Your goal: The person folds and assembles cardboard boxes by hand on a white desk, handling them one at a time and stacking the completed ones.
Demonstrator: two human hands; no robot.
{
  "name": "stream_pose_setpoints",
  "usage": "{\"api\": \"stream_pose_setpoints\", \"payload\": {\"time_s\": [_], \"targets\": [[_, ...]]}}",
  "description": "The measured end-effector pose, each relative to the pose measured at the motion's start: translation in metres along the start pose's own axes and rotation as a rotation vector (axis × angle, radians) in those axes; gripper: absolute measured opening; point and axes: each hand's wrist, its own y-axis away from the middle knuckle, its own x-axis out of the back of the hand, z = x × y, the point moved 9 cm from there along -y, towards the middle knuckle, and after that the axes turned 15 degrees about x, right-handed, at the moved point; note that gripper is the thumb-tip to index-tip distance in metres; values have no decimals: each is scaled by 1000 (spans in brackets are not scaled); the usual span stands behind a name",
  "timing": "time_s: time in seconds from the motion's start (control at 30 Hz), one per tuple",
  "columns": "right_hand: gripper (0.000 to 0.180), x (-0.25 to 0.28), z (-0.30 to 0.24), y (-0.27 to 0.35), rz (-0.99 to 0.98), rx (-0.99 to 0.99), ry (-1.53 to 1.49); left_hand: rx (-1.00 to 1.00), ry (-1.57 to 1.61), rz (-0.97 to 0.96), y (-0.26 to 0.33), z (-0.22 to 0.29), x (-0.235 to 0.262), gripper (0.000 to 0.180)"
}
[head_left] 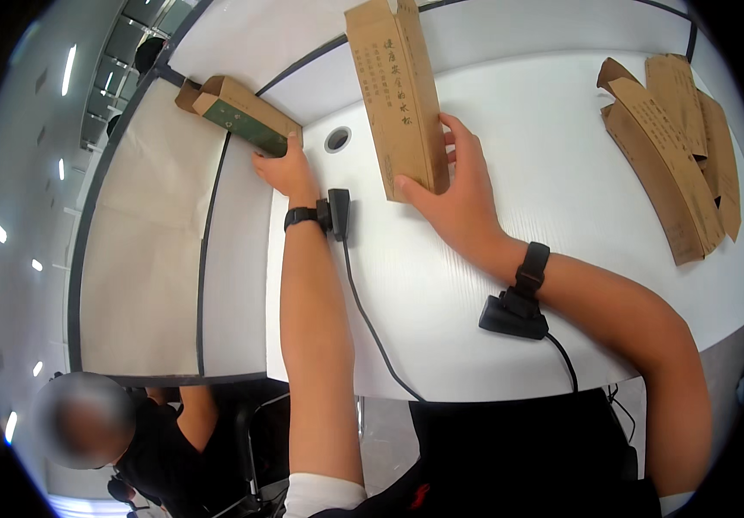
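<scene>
In my right hand (462,190) is a tall brown cardboard box (395,108), printed with dark writing and with its top flaps raised. My thumb lies on its front near the bottom and my fingers wrap its right side. Farther left, my left hand (288,166) grips the lower end of a second cardboard box (255,112), brown with a green panel, its flaps open at the far end. That box is tilted toward the left partition. Black straps with small dark devices sit on both my wrists.
Several flattened brown cartons (670,160) overlap at the right of the white table (475,345). A round cable hole (337,139) lies between the two boxes. Cables run from the wrist devices over the front edge. Beyond the left partition (147,250) a person in black (164,457) sits.
</scene>
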Motion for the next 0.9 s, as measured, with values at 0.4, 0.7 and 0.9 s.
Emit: {"api": "stream_pose_setpoints", "payload": {"time_s": [0.4,0.7,0.9], "targets": [[71,14,-28,-11,43,376,140,105,526,-348,13,8,-10,86],[70,24,-21,-29,92,525,533,242,569,-443,72,7,51,76],[79,38,-65,-36,93,762,587,306,658,-684,122,20,76,62]]}}
